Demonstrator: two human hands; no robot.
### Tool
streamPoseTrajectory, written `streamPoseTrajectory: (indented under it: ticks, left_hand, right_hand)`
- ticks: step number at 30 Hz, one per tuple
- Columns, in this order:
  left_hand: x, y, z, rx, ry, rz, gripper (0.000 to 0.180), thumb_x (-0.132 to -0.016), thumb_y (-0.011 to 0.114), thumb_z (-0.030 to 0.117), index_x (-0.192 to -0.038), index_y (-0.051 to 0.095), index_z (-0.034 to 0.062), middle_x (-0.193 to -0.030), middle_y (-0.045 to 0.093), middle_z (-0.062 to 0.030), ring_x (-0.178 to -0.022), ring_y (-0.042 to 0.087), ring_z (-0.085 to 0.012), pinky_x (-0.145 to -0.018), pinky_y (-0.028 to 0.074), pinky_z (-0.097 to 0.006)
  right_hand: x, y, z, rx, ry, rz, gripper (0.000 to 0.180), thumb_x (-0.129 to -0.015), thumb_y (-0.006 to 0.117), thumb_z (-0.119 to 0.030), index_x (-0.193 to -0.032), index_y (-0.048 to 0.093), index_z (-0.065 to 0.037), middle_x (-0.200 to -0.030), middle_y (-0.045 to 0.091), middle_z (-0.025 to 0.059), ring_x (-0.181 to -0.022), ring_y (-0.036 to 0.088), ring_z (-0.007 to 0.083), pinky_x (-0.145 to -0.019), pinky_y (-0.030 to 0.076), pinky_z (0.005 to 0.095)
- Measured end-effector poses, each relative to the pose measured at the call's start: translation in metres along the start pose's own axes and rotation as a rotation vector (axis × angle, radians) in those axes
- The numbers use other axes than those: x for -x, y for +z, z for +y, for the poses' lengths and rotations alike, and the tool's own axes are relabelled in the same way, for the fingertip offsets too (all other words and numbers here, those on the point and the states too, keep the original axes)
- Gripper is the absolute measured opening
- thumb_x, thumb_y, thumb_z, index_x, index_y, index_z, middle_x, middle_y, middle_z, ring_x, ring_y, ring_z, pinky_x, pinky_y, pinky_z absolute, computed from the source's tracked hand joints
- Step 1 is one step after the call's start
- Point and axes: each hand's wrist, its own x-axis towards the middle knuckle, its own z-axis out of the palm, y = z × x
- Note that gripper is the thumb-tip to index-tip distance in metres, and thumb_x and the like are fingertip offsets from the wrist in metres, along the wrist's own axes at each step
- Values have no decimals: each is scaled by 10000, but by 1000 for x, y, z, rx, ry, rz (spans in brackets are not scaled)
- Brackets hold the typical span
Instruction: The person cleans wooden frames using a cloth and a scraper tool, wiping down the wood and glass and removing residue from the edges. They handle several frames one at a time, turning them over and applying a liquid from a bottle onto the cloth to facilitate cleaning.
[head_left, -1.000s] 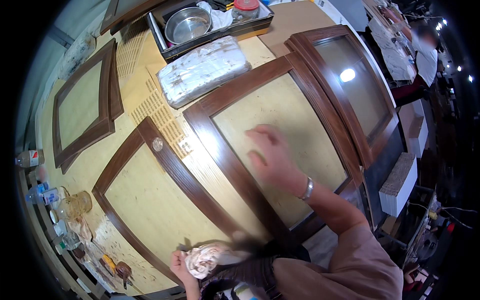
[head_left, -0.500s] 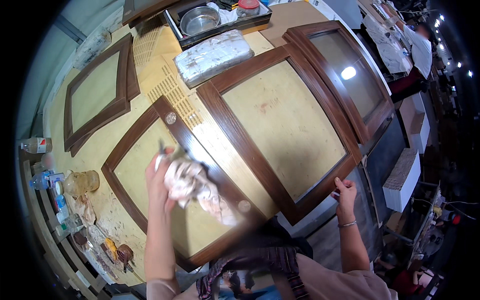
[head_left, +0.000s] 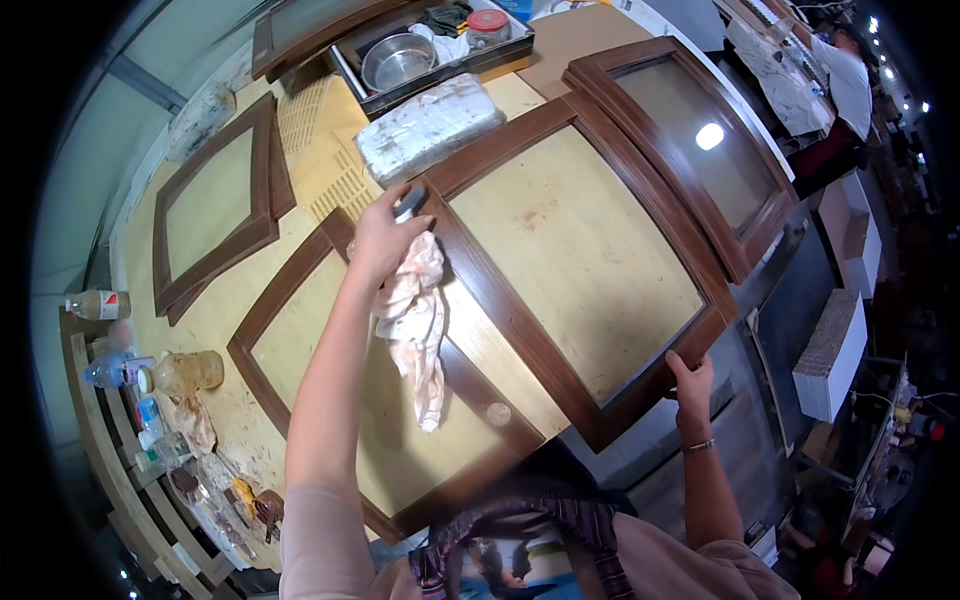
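Here, your desk (head_left: 215,330) is a wide plywood sheet, and it carries several dark-brown framed door panels with pale centres. The biggest, the middle panel (head_left: 575,255), lies straight ahead of you; a second panel (head_left: 330,400) lies just to its left, partly under your arm, a glazed panel (head_left: 690,130) sits at the upper right, and another panel (head_left: 215,200) rests well apart at the far left. Beyond them a white wrapped block (head_left: 430,125) lies near a dark tray (head_left: 350,75) that holds a steel bowl (head_left: 398,60).

Your left hand (head_left: 385,235) reaches out to the top left corner of the middle panel's frame, fingers curled tight around a stained pale rag (head_left: 415,320) that hangs down from your grip over the second panel; a small grey thing shows at your fingertips, too hidden to tell what. Your right hand (head_left: 692,385) grips the near right corner of the middle panel, fingers pressed closed over the frame edge, a bracelet at the wrist. Bottles and a jar (head_left: 185,372) crowd the desk's left edge.
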Motion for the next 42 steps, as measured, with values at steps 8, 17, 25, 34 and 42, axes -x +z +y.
streamPoseTrajectory:
  ticks: [8, 17, 25, 34, 42]
  left_hand:
    - [-2, -15, -4, 90, -251, -209, 397, -765, 783, 68, -1125, 678, -64, -885, 703, -100, -766, 647, -165, -728, 520, -311]
    - [67, -15, -21, 419, -312, -87, 427, -787, 707, -29, -1203, 641, -95, -1015, 706, -110, -862, 657, -155, -778, 521, -279]
    - [116, -21, -10, 485, -385, 53, 321, -773, 697, 15, -1080, 658, -71, -880, 662, -46, -786, 610, -104, -714, 497, -261]
    - [257, -60, -16, 580, -540, 363, 368, -800, 692, -10, -1159, 645, -74, -972, 662, -48, -851, 599, -110, -797, 486, -257]
    - [393, -80, -43, 797, -641, 730, 388, -854, 619, -83, -1241, 592, -79, -1066, 666, -106, -921, 659, -157, -821, 536, -283]
  right_hand:
    - [-7, -13, 11, -179, 27, 21, 411, -823, 753, -116, -1162, 562, 19, -1039, 662, 87, -933, 640, 200, -859, 517, 347]
    - [-3, -3, 18, -416, 13, 171, 335, -928, 689, -178, -1173, 560, 12, -1101, 657, 104, -955, 638, 212, -852, 521, 355]
    - [-10, -29, 12, -331, 41, 67, 293, -964, 662, -213, -1153, 603, 4, -1068, 671, 87, -935, 634, 163, -820, 518, 315]
    - [31, -25, -30, -135, -25, -112, 246, -987, 632, -182, -1129, 603, 16, -1007, 645, 53, -897, 588, 122, -795, 480, 281]
    - [52, 33, -61, 99, -235, -374, 345, -975, 653, -200, -1192, 595, 62, -1064, 660, 76, -924, 596, 132, -829, 485, 287]
